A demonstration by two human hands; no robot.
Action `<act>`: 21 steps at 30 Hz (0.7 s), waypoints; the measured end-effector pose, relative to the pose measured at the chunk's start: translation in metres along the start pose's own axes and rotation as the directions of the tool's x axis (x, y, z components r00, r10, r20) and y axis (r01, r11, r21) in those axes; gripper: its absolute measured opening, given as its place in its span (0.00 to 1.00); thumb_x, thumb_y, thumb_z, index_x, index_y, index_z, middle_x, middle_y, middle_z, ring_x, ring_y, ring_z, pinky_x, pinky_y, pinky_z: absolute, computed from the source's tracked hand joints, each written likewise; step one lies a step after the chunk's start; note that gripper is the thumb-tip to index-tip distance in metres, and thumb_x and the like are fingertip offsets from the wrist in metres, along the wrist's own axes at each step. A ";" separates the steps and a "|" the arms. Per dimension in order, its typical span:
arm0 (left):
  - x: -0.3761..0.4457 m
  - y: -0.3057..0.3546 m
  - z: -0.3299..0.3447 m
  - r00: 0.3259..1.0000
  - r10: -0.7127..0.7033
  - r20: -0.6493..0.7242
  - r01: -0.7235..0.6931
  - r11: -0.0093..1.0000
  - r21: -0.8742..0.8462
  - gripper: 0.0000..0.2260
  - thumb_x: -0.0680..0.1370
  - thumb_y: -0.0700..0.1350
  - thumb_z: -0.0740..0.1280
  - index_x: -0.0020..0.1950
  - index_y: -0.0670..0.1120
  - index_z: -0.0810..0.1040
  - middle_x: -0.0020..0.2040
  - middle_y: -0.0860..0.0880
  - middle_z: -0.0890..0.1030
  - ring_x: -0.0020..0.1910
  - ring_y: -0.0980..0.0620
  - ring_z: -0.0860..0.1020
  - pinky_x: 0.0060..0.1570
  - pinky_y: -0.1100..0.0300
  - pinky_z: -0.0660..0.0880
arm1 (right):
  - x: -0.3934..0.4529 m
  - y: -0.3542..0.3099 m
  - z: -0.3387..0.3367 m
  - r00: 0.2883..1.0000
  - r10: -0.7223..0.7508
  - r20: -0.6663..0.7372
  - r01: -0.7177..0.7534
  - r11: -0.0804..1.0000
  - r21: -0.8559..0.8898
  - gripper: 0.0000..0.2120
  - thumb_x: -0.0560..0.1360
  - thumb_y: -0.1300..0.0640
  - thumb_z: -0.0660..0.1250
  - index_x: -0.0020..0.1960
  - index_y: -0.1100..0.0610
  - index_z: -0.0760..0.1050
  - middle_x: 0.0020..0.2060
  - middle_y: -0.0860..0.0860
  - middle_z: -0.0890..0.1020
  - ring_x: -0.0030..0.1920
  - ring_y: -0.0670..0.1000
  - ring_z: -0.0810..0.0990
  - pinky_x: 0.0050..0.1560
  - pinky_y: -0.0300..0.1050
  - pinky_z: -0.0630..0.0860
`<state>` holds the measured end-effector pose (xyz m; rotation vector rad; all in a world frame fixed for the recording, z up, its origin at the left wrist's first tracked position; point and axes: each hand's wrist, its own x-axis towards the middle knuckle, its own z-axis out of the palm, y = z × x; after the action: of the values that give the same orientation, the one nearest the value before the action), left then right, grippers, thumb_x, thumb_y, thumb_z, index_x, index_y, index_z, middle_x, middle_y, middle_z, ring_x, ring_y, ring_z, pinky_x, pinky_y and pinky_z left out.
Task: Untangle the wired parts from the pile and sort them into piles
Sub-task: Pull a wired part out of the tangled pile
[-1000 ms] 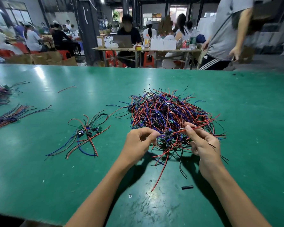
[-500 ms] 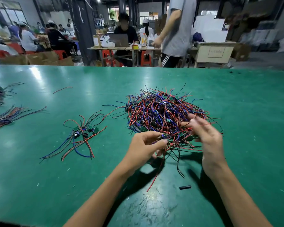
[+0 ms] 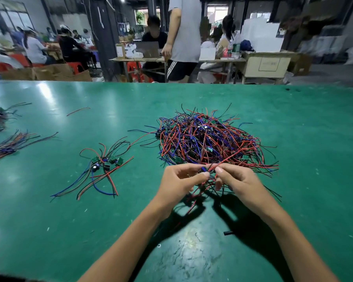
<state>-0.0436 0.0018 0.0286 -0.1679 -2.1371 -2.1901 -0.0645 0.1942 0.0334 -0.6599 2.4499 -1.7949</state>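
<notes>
At the near edge of the tangled wire pile [image 3: 208, 143], your left hand [image 3: 179, 184] pinched a small blue part [image 3: 203, 169] while your right hand [image 3: 238, 180] pinched its red wire [image 3: 228, 158]. Better to ease it out slowly, following that lead. Sorted parts [image 3: 104, 161] lay well left on the worktop [image 3: 314, 139].

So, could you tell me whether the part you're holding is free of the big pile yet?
Not yet: the red wire pinched by the right hand runs into the pile.

Glossy, scuffed green table [image 3: 293, 139]; smooth plastic-coated wires in the pile [image 3: 208, 141].
</notes>
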 end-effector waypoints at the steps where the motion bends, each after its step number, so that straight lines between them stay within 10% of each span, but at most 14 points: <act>1: -0.001 -0.001 0.001 1.000 0.020 0.007 -0.020 0.999 0.040 0.06 0.73 0.40 0.77 0.49 0.46 0.88 0.33 0.53 0.80 0.29 0.59 0.71 0.31 0.68 0.67 | 0.000 -0.002 0.001 1.000 0.001 0.016 -0.002 0.999 0.046 0.11 0.83 0.55 0.62 0.58 0.53 0.83 0.32 0.49 0.82 0.34 0.36 0.78 0.41 0.27 0.71; 14: -0.002 0.001 0.000 1.000 0.003 0.022 -0.005 0.997 0.073 0.02 0.76 0.42 0.74 0.47 0.45 0.86 0.43 0.44 0.87 0.29 0.53 0.78 0.28 0.61 0.73 | -0.003 -0.006 0.025 0.992 -0.031 -0.126 0.061 0.969 0.240 0.09 0.81 0.63 0.66 0.54 0.60 0.85 0.51 0.49 0.87 0.46 0.41 0.83 0.46 0.30 0.75; 21: -0.003 0.001 0.003 0.995 0.088 -0.038 -0.082 0.987 0.138 0.04 0.76 0.38 0.74 0.47 0.45 0.87 0.39 0.47 0.86 0.31 0.55 0.78 0.28 0.62 0.75 | -0.005 -0.006 0.025 0.949 0.018 -0.315 0.033 0.987 0.155 0.06 0.79 0.56 0.71 0.44 0.50 0.85 0.38 0.49 0.86 0.36 0.43 0.80 0.34 0.36 0.76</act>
<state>-0.0404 0.0044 0.0288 -0.1970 -2.2035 -1.9751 -0.0516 0.1716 0.0290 -0.3949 2.4480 -2.2247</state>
